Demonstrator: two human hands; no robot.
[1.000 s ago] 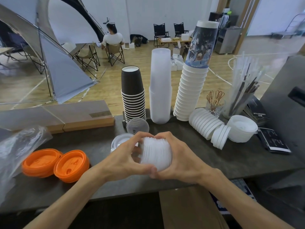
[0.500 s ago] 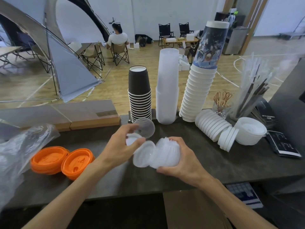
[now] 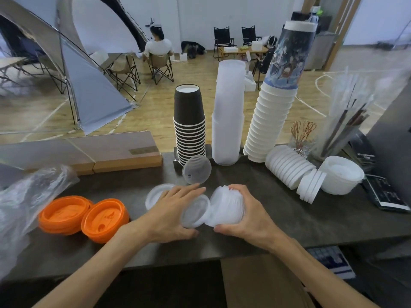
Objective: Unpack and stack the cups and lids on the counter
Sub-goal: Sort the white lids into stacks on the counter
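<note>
Your right hand (image 3: 241, 215) is wrapped round a nested sleeve of clear lids (image 3: 226, 205) lying on its side just above the tabletop (image 3: 278, 210), fingers over the top and thumb underneath, while your left hand (image 3: 172, 213) pinches a single clear lid (image 3: 195, 213) at the sleeve's open end, thumb below and fingers spread along its far edge. The step looks like peeling lids off one at a time, so keep the right hand firm but not crushing, since these thin lids will likely flex and stick together. Draw the single lid straight off along the sleeve's axis rather than prying it sideways, and check that only one comes away. Set it flat on the white lid (image 3: 155, 193) lying on the tabletop behind your left hand, so that a stack grows there. Another clear lid (image 3: 196, 170) leans on edge against the foot of the black cups (image 3: 189, 127); it could roll if bumped. By count: three upright cup columns, namely the black cups, a frosted column (image 3: 228, 116) and a white column (image 3: 273, 121) topped by a printed cup; two orange lids (image 3: 84, 216) side by side at the left, the left one apparently resting on others; one row of white lids (image 3: 293, 172) on its side at the right beside one white tub (image 3: 341, 175); one crumpled plastic bag (image 3: 26, 196) at the far left. I cannot count the lids in the sleeve.
</note>
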